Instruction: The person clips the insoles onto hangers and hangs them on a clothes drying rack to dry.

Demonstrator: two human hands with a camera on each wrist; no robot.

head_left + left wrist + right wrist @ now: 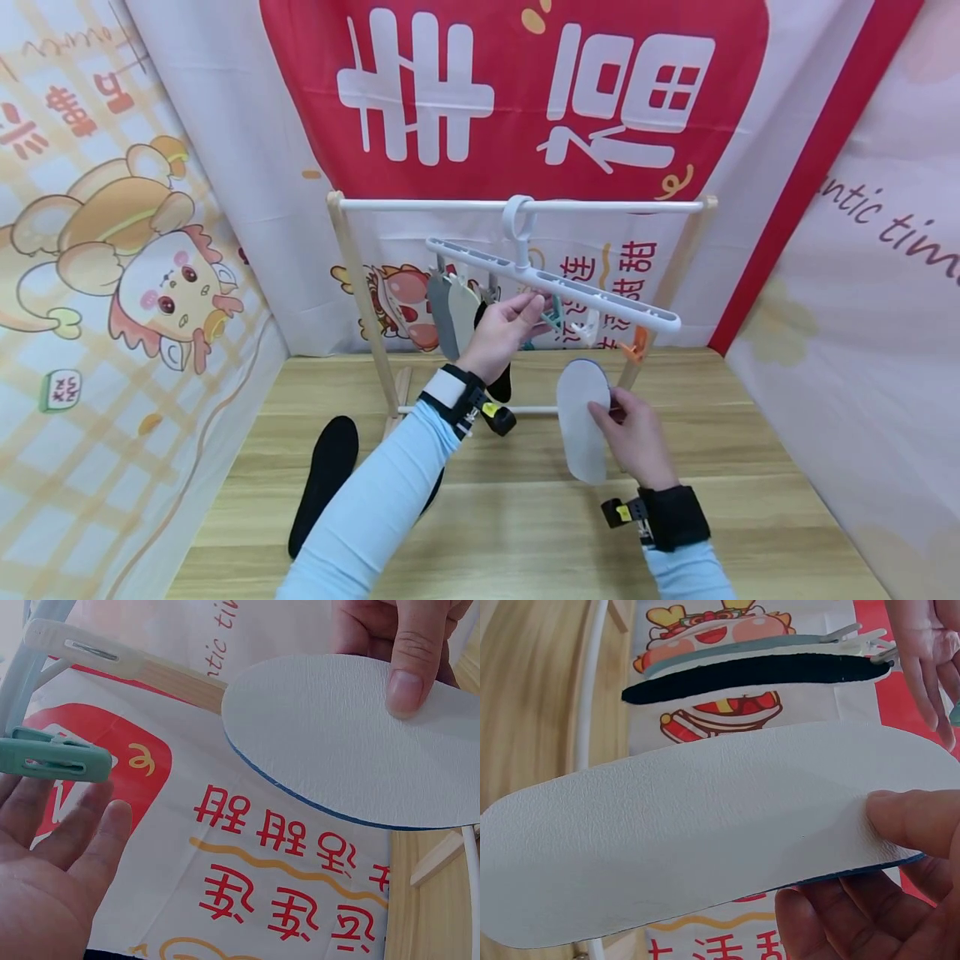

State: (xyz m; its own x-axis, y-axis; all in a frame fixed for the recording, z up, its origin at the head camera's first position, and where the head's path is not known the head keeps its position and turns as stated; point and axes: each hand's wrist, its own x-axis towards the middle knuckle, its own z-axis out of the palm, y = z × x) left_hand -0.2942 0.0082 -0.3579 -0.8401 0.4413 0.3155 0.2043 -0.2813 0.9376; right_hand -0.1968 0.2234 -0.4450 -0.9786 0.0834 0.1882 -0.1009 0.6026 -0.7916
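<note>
A white insole with a blue edge is pinched between the thumb and fingers of my right hand, below the hanger's right half. My left hand is up under the middle of a white clip hanger. In the left wrist view, the fingers of that hand reach out loosely at a teal clip; whether they touch it is unclear. On the hanger's left part hang a grey insole, a pale one and a black insole, partly behind my left hand in the head view.
The hanger hooks over the white rail of a wooden-sided rack. A white clip and an orange clip dangle on its right. A black insole lies on the wooden tabletop; another dark edge shows beside my left sleeve.
</note>
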